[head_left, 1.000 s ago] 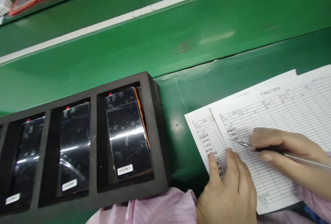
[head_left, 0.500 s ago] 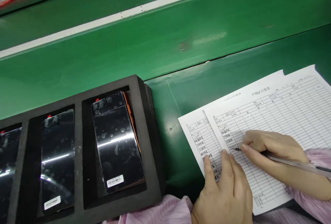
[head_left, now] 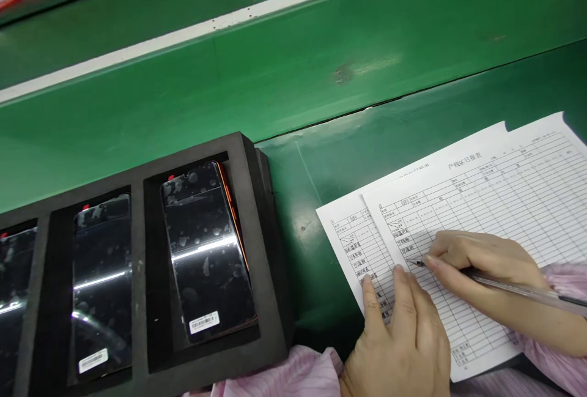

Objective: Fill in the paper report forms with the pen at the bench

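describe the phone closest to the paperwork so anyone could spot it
Find the black foam tray at the left of the green table. Its slots run in a row; this phone lies in the rightmost one, nearest the paper forms. Only it shows an orange edge along its right side.

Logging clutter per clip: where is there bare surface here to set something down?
Bare: the green bench between foam tray and paper forms, and the green belt behind both. Crowded: the near edge, where the left hand presses the forms, the right hand holds a pen, and screens fill the tray.
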Demonstrator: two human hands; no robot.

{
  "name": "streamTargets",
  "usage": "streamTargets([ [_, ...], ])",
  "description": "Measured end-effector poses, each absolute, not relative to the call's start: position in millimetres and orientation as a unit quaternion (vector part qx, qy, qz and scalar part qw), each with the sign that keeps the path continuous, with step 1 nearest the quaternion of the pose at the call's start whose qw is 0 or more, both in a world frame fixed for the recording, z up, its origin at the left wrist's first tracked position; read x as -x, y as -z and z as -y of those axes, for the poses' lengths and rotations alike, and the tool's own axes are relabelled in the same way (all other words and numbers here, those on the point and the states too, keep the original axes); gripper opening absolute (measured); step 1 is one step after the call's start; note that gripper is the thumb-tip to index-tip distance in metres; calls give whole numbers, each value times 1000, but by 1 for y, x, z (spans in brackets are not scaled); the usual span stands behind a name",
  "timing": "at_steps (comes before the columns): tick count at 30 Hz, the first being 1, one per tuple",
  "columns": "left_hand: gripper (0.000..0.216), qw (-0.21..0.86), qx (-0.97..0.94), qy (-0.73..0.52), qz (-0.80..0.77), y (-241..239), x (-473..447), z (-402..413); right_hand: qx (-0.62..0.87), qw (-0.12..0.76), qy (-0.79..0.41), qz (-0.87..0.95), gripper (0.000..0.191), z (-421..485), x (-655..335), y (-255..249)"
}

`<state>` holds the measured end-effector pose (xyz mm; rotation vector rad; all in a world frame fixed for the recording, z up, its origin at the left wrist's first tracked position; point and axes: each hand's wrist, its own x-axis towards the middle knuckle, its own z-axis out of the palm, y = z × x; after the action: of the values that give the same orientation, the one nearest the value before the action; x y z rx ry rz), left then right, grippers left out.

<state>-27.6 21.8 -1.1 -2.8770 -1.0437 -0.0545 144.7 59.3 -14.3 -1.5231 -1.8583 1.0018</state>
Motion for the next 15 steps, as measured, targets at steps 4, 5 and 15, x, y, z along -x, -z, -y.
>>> streamTargets([
  [4, 37, 44, 942, 8, 334, 2, 27, -21, 561, 262, -371, 692, 19, -60, -146, 15],
  [5, 37, 46, 941, 10, 336, 3, 27, -20, 561, 262, -370, 693, 19, -60, -146, 15],
  [15, 34, 47, 929, 67, 360, 9, 25, -21, 526, 324, -333, 713, 33, -69, -141, 6],
])
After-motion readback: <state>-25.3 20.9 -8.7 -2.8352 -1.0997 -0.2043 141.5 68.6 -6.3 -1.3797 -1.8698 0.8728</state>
